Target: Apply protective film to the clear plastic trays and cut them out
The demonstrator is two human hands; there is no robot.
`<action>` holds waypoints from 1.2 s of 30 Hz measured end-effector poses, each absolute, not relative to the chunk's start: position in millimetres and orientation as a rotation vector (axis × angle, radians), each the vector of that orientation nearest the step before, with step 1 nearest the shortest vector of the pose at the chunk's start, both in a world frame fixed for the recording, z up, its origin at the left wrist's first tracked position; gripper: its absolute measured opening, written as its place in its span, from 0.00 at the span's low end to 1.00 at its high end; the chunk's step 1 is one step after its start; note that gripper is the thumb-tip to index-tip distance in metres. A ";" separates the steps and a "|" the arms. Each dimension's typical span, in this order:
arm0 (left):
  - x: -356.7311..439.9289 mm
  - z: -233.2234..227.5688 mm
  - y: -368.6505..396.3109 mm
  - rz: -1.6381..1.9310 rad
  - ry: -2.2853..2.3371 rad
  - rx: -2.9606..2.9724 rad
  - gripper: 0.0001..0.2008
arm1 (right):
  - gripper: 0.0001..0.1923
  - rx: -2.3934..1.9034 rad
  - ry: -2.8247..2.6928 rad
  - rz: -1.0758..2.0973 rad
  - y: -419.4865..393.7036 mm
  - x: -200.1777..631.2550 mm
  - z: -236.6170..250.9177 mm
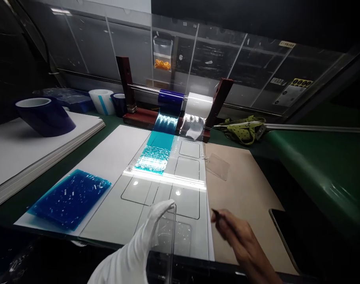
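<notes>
- Head view, lower centre of the frame: the left hand (138,248), in a white glove, pinches a clear plastic sheet (170,236) by its top corner, fingers closed on it, holding it upright on edge just above the white template board (115,157).
- Lower right of the frame: the bare right hand (237,236) is closed around a thin dark tool (216,213), its tip pointing toward the upright sheet and apart from it.
- Under and beyond the fingers, the template board shows several outlined rounded rectangles; the nearest one seems to hold a clear piece already, though glare makes that hard to tell.
- At centre frame a strip of blue film (156,152) runs down from the blue roll (171,98) on the dispenser bar and covers the upper left outlines; the outlines nearer the hands lie bare, so by my reading the filming is partly done.
- A clear film roll (200,104) sits beside the blue one, its tail curling onto the board.
- Right of centre, another clear piece (218,166) lies loose on the brown mat (248,189).
- Lower left of the frame holds a stack of blue-filmed pieces (70,199), which looks like finished output.
- Upper left: a large dark blue tape roll (44,114) rests tilted on white sheets, with smaller rolls (104,100) behind it.
- A dark phone (286,232) lies at the mat's right edge.
</notes>
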State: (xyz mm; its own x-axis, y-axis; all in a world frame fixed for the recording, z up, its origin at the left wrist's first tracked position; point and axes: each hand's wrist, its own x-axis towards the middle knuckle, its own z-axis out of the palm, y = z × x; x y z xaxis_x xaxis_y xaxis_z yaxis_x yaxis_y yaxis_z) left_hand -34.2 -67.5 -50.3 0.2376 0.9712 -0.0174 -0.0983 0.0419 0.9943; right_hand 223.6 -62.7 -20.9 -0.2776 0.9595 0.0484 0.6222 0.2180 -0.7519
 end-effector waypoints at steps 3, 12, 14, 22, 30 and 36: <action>-46.4 -44.7 -84.9 1.009 0.945 1.306 0.32 | 0.17 -1.098 -2.079 0.961 -88.7 194.0 3.3; -62.2 -56.1 -111.4 0.856 0.983 1.684 0.58 | 0.15 -1.244 -2.293 1.129 -106.5 172.1 7.7; -61.7 -56.5 -111.7 0.839 0.988 1.713 0.58 | 0.17 -1.230 -2.318 1.109 -104.3 170.9 5.8; -58.5 -54.1 -111.1 0.717 0.973 1.841 0.57 | 0.28 -1.177 -2.323 1.017 -106.3 172.2 -17.8; -39.4 -30.7 -93.5 0.618 0.930 1.946 0.58 | 0.35 -1.112 -2.161 0.748 -106.0 172.6 -35.1; -23.4 -11.2 -79.2 0.571 0.891 1.983 0.57 | 0.33 -1.198 -2.132 0.701 -113.1 188.4 -25.9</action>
State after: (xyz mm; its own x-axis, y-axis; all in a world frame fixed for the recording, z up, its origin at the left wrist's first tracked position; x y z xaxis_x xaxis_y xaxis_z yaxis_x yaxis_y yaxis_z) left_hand -23.4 -79.2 -11.2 0.6396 0.7667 0.0552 0.3709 -0.3707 0.8515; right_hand 188.4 -113.1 -25.9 -0.4217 0.8759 0.2345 0.5660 0.4564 -0.6865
